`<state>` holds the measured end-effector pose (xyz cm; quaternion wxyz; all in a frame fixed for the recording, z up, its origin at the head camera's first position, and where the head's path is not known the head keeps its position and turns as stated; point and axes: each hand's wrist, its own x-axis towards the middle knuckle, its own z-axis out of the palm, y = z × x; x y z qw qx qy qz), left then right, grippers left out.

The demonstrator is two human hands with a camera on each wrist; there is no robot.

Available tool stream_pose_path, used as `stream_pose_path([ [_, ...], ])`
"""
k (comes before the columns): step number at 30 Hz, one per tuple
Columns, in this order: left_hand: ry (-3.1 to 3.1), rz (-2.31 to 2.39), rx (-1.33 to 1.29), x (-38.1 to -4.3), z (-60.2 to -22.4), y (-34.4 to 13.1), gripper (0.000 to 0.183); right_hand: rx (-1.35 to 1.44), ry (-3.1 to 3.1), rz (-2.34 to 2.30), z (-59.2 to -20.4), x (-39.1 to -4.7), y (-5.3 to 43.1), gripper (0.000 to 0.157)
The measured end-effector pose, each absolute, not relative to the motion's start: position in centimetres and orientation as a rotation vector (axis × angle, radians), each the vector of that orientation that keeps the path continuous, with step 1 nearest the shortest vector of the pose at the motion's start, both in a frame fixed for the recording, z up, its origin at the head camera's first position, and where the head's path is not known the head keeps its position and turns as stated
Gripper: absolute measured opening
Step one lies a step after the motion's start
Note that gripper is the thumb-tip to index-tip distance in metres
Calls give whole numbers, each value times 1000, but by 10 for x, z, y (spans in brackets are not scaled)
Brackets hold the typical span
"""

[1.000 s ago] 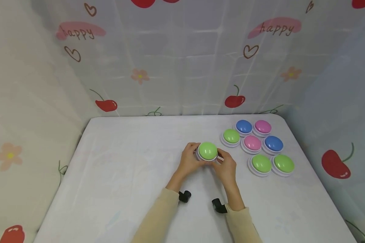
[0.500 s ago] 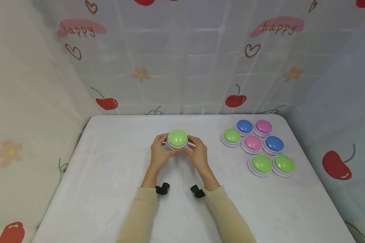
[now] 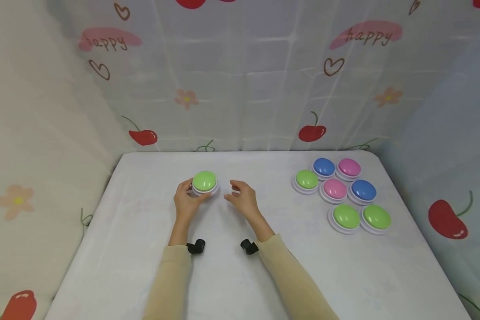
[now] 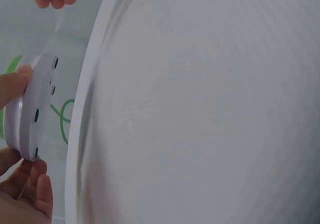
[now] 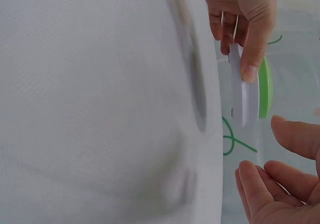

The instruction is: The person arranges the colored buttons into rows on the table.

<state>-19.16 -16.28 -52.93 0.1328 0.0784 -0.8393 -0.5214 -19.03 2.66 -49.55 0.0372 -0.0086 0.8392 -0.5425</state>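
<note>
My left hand (image 3: 187, 202) pinches a round push button (image 3: 205, 182) by its white base, thumb at the near side and fingers behind. Its domed green top faces up. In the left wrist view, the underside of the button (image 4: 37, 107) shows small dark feet and stands clear of the tabletop. To the right of it, my right hand (image 3: 244, 200) holds nothing; its fingers are loosely bent and a small gap parts them from the button. The right wrist view shows that same gap between the button (image 5: 245, 89) and the right hand (image 5: 285, 179).
At the right of the white table (image 3: 136, 266) stand several more buttons: green (image 3: 306, 179), blue (image 3: 324, 166) and pink (image 3: 334, 189), set close together. A printed curtain (image 3: 240, 80) hangs behind the table and at both sides.
Both hands carried the green button leftward from near the other buttons. The right hand has since let go of it, and the left hand has moved farther left with it.
</note>
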Motion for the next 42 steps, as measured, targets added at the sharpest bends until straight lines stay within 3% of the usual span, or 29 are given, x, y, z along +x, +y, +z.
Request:
stream_pose_path([
  [14, -2471, -1457, 432, -188, -546, -184, 77, 35, 2532, -1683, -506, -184, 38, 51],
  [21, -2481, -1443, 392, -189, -550, -189, 75, 3, 2546, -1697, -513, -189, 41, 50],
  [42, -2520, -1468, 351, -188, -550, -187, 76, -304, 2637, -1474, -525, -215, -25, 43],
])
